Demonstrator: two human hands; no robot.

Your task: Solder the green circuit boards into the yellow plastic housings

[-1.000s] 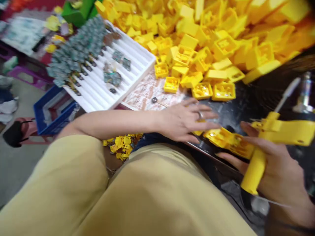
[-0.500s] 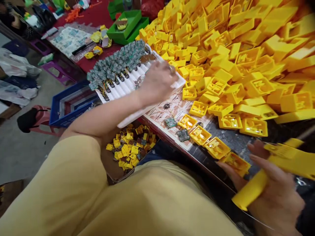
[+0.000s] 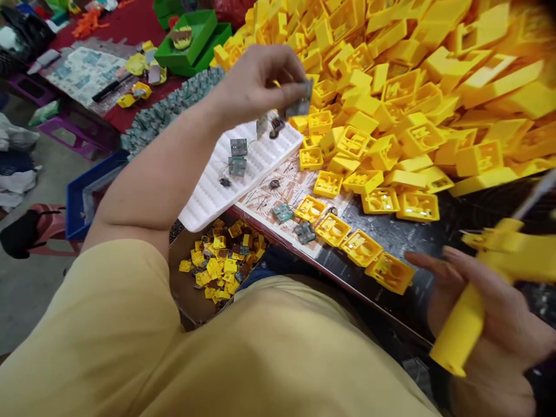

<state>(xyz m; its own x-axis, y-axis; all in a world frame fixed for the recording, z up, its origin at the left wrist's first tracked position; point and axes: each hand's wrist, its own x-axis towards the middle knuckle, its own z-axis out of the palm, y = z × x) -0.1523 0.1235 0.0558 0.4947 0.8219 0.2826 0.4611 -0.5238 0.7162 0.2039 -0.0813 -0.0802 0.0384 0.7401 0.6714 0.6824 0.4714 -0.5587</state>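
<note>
The left hand (image 3: 260, 81) pinches a small grey-green circuit board (image 3: 300, 103) between thumb and fingertips, holding it above the corner of a white ribbed plastic tray (image 3: 208, 202), where two similar boards (image 3: 237, 156) lie on the ridges. The right hand (image 3: 486, 330) is curled around the cylindrical grip of a glossy yellow moulded plastic piece (image 3: 460, 336), held over the dark counter (image 3: 382, 231) just beside a row of hollow square yellow plastic housings (image 3: 360, 248), with a large heap of them (image 3: 412, 104) behind.
</note>
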